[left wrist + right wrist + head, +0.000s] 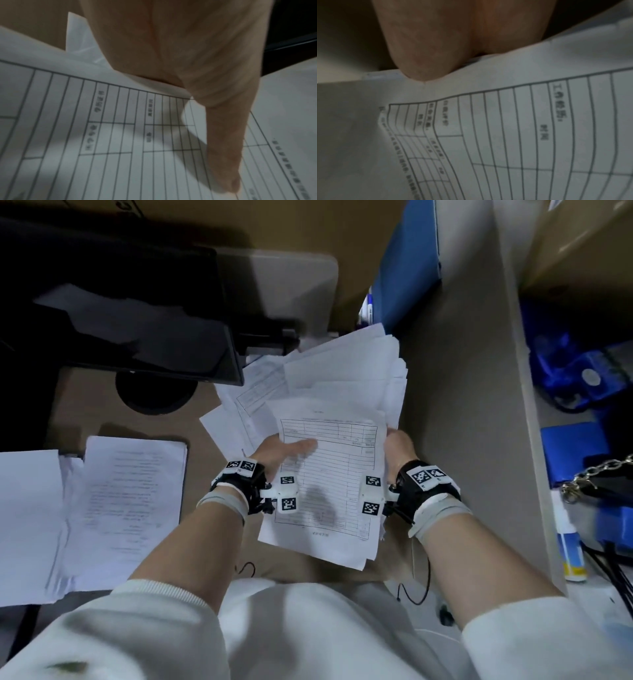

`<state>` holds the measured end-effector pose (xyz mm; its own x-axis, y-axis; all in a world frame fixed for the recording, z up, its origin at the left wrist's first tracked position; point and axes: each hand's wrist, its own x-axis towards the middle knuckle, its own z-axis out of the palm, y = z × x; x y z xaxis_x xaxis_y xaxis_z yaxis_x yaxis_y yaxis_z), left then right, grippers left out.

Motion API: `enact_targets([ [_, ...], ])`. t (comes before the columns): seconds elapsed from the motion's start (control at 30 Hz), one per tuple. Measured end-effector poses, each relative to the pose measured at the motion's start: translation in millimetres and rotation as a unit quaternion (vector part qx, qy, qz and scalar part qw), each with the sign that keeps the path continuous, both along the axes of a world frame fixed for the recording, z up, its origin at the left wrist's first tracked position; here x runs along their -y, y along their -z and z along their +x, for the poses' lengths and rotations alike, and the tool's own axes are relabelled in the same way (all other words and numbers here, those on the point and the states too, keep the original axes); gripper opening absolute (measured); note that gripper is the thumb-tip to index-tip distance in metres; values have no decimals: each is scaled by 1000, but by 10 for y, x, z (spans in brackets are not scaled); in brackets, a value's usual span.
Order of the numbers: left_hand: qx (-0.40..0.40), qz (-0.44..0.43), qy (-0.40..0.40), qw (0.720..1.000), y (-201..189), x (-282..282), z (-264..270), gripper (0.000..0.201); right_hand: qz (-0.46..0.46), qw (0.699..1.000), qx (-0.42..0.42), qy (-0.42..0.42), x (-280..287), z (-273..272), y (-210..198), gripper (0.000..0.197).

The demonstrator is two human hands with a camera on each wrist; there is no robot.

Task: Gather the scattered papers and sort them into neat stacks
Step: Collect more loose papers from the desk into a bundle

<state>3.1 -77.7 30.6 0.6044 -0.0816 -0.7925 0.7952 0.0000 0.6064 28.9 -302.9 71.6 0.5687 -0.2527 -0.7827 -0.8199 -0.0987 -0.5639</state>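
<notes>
Both hands, left (274, 455) and right (399, 448), grip the paper bundle (329, 474) by its side edges, right of the monitor (144, 330).

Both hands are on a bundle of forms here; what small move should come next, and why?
Probably tap the held bundle square on the desk. The left hand and right hand each grip a side, yet sheet edges jut unevenly at the far end, and the loose papers beyond remain fanned out.

Form print (329, 460) (blurred) unreadable
</notes>
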Motion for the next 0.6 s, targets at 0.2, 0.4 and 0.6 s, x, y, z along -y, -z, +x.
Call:
enact_targets([
  [0.2,-19,107,21,994,286,72,50,106,16,1000,-16,2,91,30,163,44],
  [0.4,6,138,-9,990,618,64,-38,59,18,995,-42,-90,78,-177,303,60],
  [0.6,-15,121,14,992,782,159,-79,44,-29,986,-137,-91,-4,-264,688,82],
])
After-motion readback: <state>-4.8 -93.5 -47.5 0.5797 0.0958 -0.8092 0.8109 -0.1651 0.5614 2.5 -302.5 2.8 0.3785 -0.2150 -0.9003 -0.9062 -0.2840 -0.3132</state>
